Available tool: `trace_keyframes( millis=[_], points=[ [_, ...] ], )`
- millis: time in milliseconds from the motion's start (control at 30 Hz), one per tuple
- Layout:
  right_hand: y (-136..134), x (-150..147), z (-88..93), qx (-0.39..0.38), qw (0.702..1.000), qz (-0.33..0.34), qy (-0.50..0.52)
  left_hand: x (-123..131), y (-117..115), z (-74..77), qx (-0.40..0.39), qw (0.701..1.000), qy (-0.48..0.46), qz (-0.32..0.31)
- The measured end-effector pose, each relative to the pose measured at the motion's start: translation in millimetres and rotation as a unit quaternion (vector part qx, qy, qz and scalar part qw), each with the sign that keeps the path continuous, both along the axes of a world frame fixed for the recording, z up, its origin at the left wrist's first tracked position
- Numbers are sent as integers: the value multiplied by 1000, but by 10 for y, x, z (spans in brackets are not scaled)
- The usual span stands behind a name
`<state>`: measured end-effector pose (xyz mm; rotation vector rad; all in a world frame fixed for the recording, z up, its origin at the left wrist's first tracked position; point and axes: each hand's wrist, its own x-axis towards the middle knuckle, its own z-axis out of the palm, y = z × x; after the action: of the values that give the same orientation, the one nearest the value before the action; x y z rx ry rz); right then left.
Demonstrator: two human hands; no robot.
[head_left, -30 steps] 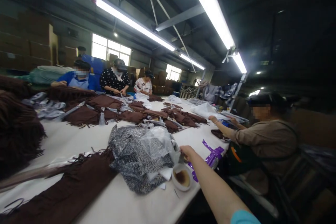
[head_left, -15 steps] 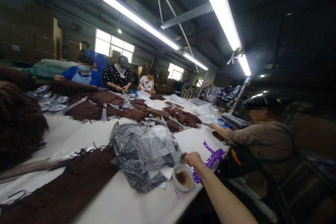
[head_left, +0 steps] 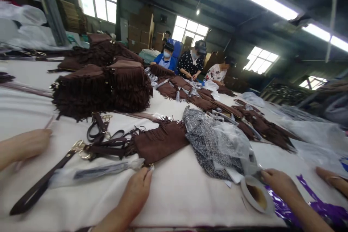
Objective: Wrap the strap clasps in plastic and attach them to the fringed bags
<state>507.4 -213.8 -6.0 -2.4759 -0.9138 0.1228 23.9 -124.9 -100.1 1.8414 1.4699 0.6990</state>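
Note:
My left hand (head_left: 137, 188) is closed, its thumb and finger pinching the front corner of a brown fringed bag (head_left: 163, 139) near a small gold-coloured metal piece. The bag lies flat on the table. My right hand (head_left: 281, 185) is closed at the edge of a grey-and-white woven cloth (head_left: 201, 145) with clear plastic on it; what its fingertips grip is too small to make out. Just below that hand stands a round white container (head_left: 269, 203), brown and yellowish inside. Left of the bag lie dark straps (head_left: 108, 148) with gold rings and a plastic-wrapped strap (head_left: 98, 170).
At far left another person's hand (head_left: 32, 145) holds something thin. A co-worker's hand (head_left: 328, 177) reaches in at right, beside purple shiny wrapping (head_left: 323, 210). Stacked fringed bags (head_left: 127, 87) stand behind. More brown pieces (head_left: 258, 119) lie across the white table (head_left: 174, 195).
The view has swung left and down. My left hand has come into view, gripping the bag's corner. My right hand stays beside the white container.

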Motion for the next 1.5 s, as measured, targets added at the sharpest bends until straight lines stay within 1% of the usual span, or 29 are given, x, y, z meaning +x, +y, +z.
trace_keyframes(
  millis=[33,67,100,167,200,233,300,333,400,433,533,733,900,1000,1067,1167,1233,1300,1367,1400,1500],
  points=[
    [58,-210,-10,-10,999,36,21,10,-13,-20,7,1000,3,-4],
    [129,-484,-36,-4,994,97,58,18,-27,-46,18,1000,8,-8],
    [207,-812,-74,3,979,172,114,25,-42,-75,30,999,15,-10],
    [375,-1556,-172,3,931,286,226,38,-75,-130,59,997,36,-14],
    [456,-1928,-225,1,908,319,272,45,-94,-151,75,996,51,-13],
    [533,-2271,-277,-12,883,346,316,51,-114,-167,90,994,66,-12],
    [669,-2813,-366,-38,843,353,404,62,-151,-186,115,989,92,-9],
    [729,-2999,-402,-50,823,355,442,66,-167,-190,125,987,98,-9],
    [836,-3219,-460,-73,799,347,486,66,-190,-193,140,985,95,-12],
    [881,-3271,-484,-86,795,342,493,64,-197,-195,146,985,91,-15],
    [977,-3313,-547,-121,805,325,481,51,-206,-210,162,983,84,-16],
    [1034,-3314,-605,-152,814,315,463,46,-204,-307,162,983,83,-26],
    [1068,-3346,-609,-209,826,314,418,63,-239,-389,186,974,122,-45],
    [1082,-3376,-617,-231,827,307,411,68,-266,-406,204,965,152,-57],
    [1070,-3374,-605,-224,822,308,423,66,-270,-395,208,964,155,-57],
    [1001,-3316,-576,-201,808,314,456,55,-247,-338,205,970,125,-43],
    [934,-3262,-578,-175,795,318,486,48,-223,-282,196,975,102,-32],
    [870,-3227,-617,-138,792,317,504,48,-200,-224,177,980,85,-24],
    [822,-3226,-686,-104,804,314,494,52,-182,-172,137,988,65,-16],
    [806,-3239,-725,-95,817,314,475,54,-177,-148,111,993,50,-13],
    [778,-3310,-811,-82,851,325,404,55,-174,-88,11,999,-30,1]
  ],
)
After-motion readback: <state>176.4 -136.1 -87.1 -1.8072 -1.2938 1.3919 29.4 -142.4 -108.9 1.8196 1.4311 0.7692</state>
